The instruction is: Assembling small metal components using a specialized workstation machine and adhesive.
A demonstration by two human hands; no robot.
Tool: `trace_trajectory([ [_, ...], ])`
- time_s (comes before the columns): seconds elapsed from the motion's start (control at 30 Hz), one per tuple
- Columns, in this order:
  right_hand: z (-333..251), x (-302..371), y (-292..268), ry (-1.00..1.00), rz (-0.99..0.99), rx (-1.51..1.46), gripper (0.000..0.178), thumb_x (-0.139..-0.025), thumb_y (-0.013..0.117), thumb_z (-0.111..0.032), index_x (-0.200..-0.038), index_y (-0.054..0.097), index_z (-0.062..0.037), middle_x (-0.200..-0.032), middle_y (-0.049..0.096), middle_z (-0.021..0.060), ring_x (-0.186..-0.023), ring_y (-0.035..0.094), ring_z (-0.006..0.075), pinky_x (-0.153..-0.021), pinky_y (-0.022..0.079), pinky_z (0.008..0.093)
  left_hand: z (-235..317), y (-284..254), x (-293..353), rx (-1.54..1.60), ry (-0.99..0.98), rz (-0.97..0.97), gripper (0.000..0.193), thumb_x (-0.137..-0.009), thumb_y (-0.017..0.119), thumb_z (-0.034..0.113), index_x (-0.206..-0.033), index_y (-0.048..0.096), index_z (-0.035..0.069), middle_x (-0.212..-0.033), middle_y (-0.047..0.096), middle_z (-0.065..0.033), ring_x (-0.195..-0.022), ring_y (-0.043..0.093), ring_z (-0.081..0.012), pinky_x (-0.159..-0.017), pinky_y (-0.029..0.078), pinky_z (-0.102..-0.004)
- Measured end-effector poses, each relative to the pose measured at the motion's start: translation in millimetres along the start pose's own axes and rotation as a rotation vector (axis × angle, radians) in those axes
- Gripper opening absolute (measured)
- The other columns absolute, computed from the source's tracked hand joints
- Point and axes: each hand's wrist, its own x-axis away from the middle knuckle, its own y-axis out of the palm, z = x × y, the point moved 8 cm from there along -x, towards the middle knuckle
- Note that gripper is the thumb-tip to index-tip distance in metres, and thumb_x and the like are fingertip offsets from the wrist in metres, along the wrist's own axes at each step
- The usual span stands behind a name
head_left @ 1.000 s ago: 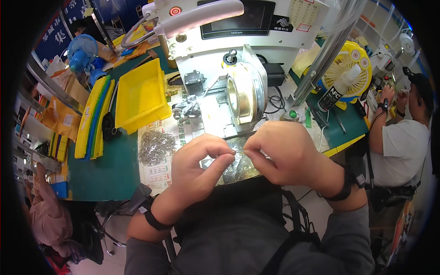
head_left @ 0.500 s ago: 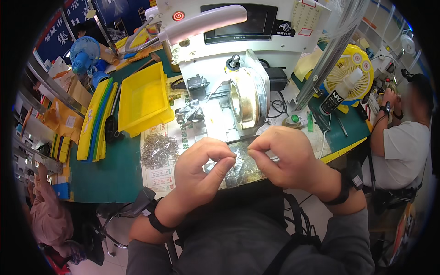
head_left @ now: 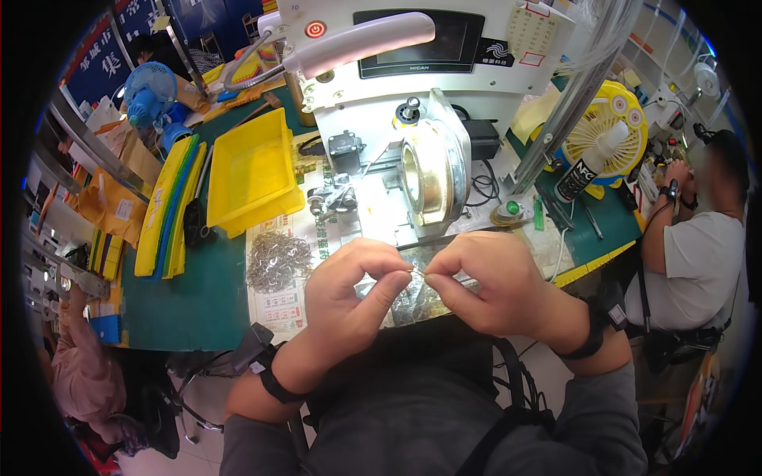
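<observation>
Thumb and forefinger of my left hand (head_left: 357, 289) are pinched together, and my right hand (head_left: 494, 278) pinches in the same way just beside it. Between the two sets of fingertips runs a thin, pale, wire-like piece (head_left: 419, 273), too small to make out fully. Both hands hover over the near edge of the bench, in front of a machine (head_left: 333, 99) with a thick gold and silver ring-shaped wheel (head_left: 421, 170). Left of my left hand lies a heap of small, shiny, curled metal pieces (head_left: 278, 262) on a printed sheet (head_left: 274, 305).
A yellow bin (head_left: 254, 210) and a stack of coloured strips (head_left: 168, 210) stand on the left. Overhead hangs a lamp (head_left: 361, 44). To the right are a metal post (head_left: 548, 139), a dark bottle (head_left: 573, 184) and a yellow fan (head_left: 631, 119). Another person (head_left: 686, 246) sits at far right.
My right hand has moved slightly left, so its fingertips are now close to those of my left hand. The thin piece now shows between them. The view has shifted a little.
</observation>
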Motion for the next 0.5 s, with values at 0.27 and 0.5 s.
trace_trajectory([
  [0.27,8,-1,7,0.155,-0.136,-0.227,0.008,-0.087,0.071,-0.009,-0.088,0.066,-0.0044,-0.073,0.064,0.0105,-0.063,0.064,0.0285,-0.056,0.048,0.0355,-14,3,0,0.135,-0.100,-0.056,0.007,-0.090,0.072,0.004,-0.095,0.071,0.000,-0.095,0.071,-0.0110,-0.084,0.066,-0.0179,-0.077,0.051,-0.0290],
  [0.5,24,7,22,0.495,-0.290,-0.518,0.012,-0.092,0.071,-0.013,-0.092,0.067,-0.0018,-0.075,0.068,0.0023,-0.068,0.064,0.0085,-0.056,0.048,0.0264,-19,7,1,0.304,-0.112,-0.119,0.007,-0.091,0.072,0.004,-0.096,0.072,0.000,-0.098,0.071,-0.0106,-0.087,0.065,-0.0162,-0.079,0.051,-0.0287],
])
